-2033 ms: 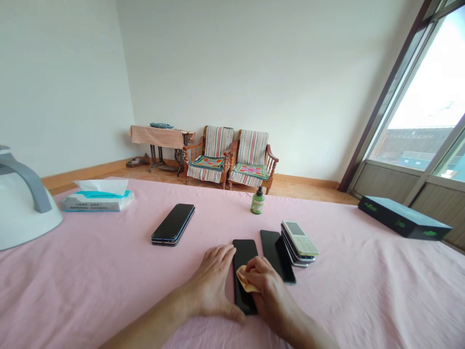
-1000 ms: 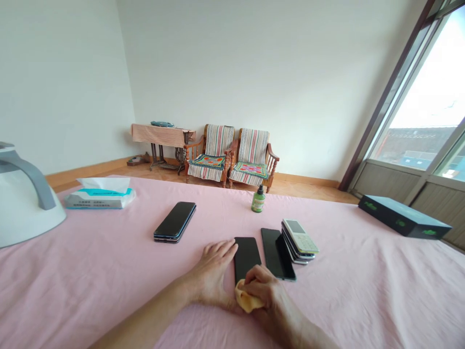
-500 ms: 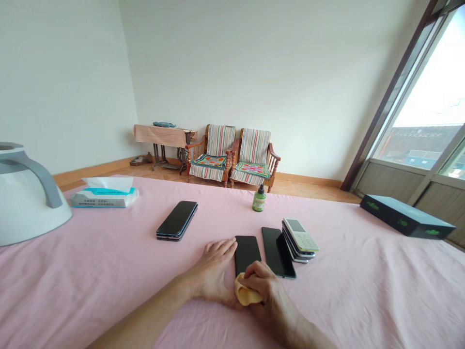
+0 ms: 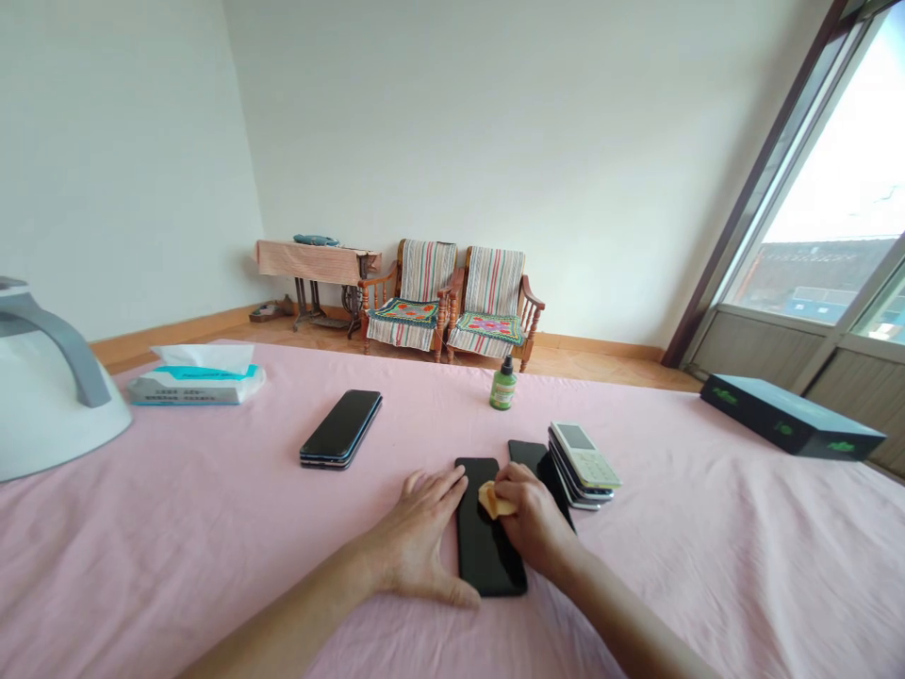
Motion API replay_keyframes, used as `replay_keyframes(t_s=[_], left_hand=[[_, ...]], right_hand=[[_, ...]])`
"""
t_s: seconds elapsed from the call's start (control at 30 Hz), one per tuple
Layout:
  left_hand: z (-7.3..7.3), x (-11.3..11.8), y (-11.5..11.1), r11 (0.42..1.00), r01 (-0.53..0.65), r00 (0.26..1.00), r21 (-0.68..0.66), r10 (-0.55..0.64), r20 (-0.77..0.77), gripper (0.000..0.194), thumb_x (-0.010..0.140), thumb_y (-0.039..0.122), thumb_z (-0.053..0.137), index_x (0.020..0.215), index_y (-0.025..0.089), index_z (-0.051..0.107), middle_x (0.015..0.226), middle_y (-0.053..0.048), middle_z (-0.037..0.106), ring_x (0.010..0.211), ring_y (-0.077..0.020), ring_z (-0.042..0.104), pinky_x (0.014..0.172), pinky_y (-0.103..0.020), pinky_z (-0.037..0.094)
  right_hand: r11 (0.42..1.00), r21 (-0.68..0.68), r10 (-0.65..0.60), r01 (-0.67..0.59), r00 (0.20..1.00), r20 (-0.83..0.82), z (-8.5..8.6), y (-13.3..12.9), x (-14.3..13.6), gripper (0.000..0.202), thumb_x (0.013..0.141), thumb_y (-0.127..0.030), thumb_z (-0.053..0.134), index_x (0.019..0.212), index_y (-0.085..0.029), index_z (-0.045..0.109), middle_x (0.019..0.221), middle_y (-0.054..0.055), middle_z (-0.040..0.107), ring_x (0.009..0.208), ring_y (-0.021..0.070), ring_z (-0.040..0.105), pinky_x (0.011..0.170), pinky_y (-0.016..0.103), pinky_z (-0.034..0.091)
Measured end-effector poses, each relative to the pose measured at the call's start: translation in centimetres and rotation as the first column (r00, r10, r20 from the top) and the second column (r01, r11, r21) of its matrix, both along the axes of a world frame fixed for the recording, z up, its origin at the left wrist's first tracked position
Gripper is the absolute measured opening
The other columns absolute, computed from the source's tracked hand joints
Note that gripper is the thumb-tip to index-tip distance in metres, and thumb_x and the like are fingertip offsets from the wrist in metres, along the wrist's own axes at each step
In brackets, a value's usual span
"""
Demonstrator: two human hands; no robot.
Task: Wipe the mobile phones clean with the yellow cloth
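Observation:
A black phone [image 4: 486, 556] lies face up on the pink cloth. My left hand [image 4: 419, 536] is spread along its left side, with fingertips at the upper left edge and the thumb by the lower left corner. Bunched in my right hand [image 4: 530, 509] is a yellow cloth [image 4: 493, 502], pressed on the upper part of the screen. Partly hidden behind that hand is a second dark phone [image 4: 527, 455]. Touching it on the right is a stack of several phones with a white keypad phone [image 4: 584, 455] on top.
Farther left lies another stack of phones [image 4: 341, 429]. A green spray bottle [image 4: 502, 387] stands beyond the hands. A tissue pack [image 4: 198, 385] and a white kettle [image 4: 53, 396] are at the left, a black box [image 4: 792, 420] at the far right.
My right hand has moved the yellow cloth up the phone, from its lower edge to the upper part. More of the lower screen shows. My left hand has stayed at the left side.

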State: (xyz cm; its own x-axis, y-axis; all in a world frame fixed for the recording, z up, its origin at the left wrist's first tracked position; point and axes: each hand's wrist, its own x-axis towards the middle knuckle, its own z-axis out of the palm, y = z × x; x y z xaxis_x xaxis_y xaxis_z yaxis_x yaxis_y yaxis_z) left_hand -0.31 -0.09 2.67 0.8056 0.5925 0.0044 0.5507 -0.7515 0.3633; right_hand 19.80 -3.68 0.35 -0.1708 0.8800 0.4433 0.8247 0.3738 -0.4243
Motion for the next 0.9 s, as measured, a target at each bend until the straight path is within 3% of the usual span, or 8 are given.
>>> replay_keyframes(t_s=[0.2, 0.47, 0.9], left_hand=[[-0.1, 0.0, 0.2, 1.000, 0.017, 0.998, -0.011, -0.017, 0.062, 0.116, 0.053, 0.072, 0.066, 0.145, 0.016, 0.024, 0.150, -0.018, 0.023, 0.136, -0.0399, 0.020, 0.109, -0.056, 0.011], [0.2, -0.1, -0.1, 1.000, 0.003, 0.994, -0.007, -0.002, 0.107, 0.116, 0.050, 0.070, 0.070, 0.144, 0.017, 0.026, 0.146, -0.014, 0.031, 0.130, -0.0391, 0.030, 0.108, -0.051, 0.023], [0.8, -0.1, -0.5, 1.000, 0.001, 0.996, -0.009, 0.000, 0.084, 0.114, 0.054, 0.070, 0.068, 0.144, 0.013, 0.027, 0.148, -0.018, 0.028, 0.132, -0.0396, 0.027, 0.109, -0.053, 0.018]], right_hand=[[0.997, 0.025, -0.075, 0.074, 0.997, 0.010, 0.0, 4.6, -0.7, 0.026, 0.074, 0.002, 0.047, 0.065, -0.015, 0.064, 0.077, 0.005, 0.056, 0.079, 0.0164, 0.051, 0.072, 0.026, 0.039], [0.996, 0.024, -0.088, 0.088, 0.996, 0.024, -0.2, 3.3, -1.6, 0.026, 0.077, 0.000, 0.048, 0.073, -0.018, 0.066, 0.080, 0.005, 0.057, 0.082, 0.0168, 0.052, 0.074, 0.025, 0.040], [0.986, 0.019, -0.164, 0.164, 0.986, 0.041, -0.2, 4.1, -2.4, 0.026, 0.080, -0.001, 0.048, 0.072, -0.017, 0.066, 0.081, 0.007, 0.057, 0.082, 0.0178, 0.052, 0.074, 0.026, 0.039]])
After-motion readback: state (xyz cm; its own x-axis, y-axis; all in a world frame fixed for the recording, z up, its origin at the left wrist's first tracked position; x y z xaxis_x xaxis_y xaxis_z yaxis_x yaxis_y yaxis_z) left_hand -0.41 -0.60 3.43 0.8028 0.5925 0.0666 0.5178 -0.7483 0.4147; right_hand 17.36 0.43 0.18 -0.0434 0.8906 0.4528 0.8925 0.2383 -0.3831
